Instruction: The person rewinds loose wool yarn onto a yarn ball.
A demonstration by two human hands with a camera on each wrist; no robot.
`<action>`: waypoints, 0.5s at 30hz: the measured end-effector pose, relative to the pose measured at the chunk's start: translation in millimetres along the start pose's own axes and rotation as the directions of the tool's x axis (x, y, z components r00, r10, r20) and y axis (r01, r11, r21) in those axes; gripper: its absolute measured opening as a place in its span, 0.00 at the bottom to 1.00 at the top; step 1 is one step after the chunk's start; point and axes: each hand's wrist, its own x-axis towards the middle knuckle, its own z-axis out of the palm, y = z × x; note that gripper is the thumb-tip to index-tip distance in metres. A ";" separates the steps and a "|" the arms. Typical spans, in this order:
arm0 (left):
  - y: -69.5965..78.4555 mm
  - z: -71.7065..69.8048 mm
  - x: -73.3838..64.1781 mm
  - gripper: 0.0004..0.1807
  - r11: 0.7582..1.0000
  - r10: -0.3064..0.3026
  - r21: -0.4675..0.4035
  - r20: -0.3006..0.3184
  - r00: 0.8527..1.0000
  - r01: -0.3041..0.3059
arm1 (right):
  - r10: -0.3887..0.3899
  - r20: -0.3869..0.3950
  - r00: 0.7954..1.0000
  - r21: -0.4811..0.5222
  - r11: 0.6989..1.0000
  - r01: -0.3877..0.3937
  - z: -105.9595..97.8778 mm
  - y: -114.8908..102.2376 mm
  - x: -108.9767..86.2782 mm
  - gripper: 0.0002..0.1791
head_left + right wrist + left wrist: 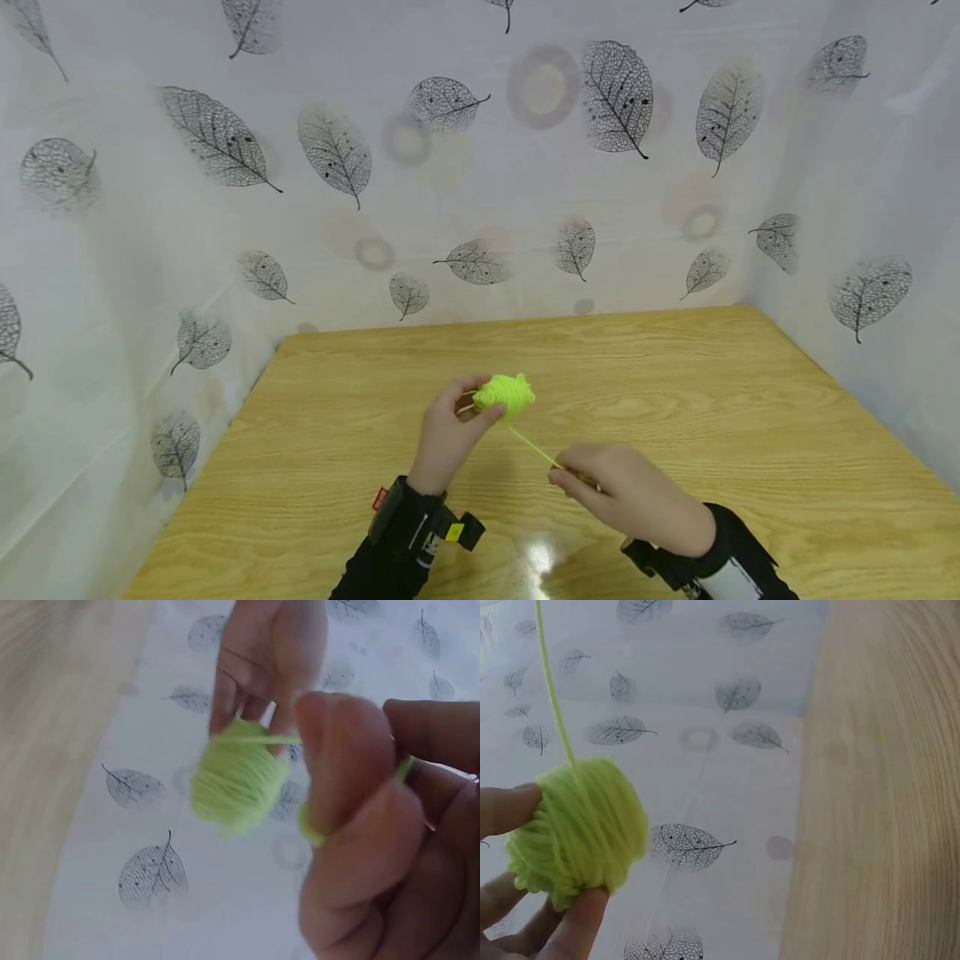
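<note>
A small ball of neon yellow-green yarn (506, 395) is held up over the table between the thumb and fingers of my left hand (450, 433). In the left wrist view the wound strands of the yarn ball (592, 825) show clearly, with fingertips pressing its side and underside. One taut strand (534, 443) runs from the ball down to my right hand (626, 496). The right wrist view shows the right hand's thumb and curled fingers (352, 765) pinching that strand, with a short bit of it poking out below the fingertips.
Beneath both hands lies a light wood-grain table (345, 400). Behind it and at its sides hangs a pale sheet (480, 183) printed with dark leaves. A small red tag (380, 498) shows beside the left wrist. Both wrists wear black straps with cameras.
</note>
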 end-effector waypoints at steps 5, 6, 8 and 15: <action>0.0 1.2 -3.0 0.23 0.999 -0.011 0.054 0.201 0.979 0.000 | -0.072 -0.198 0.977 0.009 0.997 0.076 -11.3 4.3 -1.4 0.09; 0.8 1.4 -3.8 0.23 0.999 -0.021 0.052 0.242 0.970 0.008 | -0.085 -0.227 0.970 0.022 0.995 0.092 -12.8 5.7 -1.6 0.11; 3.3 2.0 -5.4 0.22 0.999 -0.038 0.045 0.317 0.948 0.025 | -0.105 -0.272 0.956 0.048 0.991 0.123 -15.0 8.6 -1.8 0.13; 13.1 3.5 -10.3 0.20 0.996 -0.053 -0.023 0.565 0.824 0.081 | -0.054 -0.322 0.945 0.132 0.986 0.102 -20.6 18.9 -1.0 0.18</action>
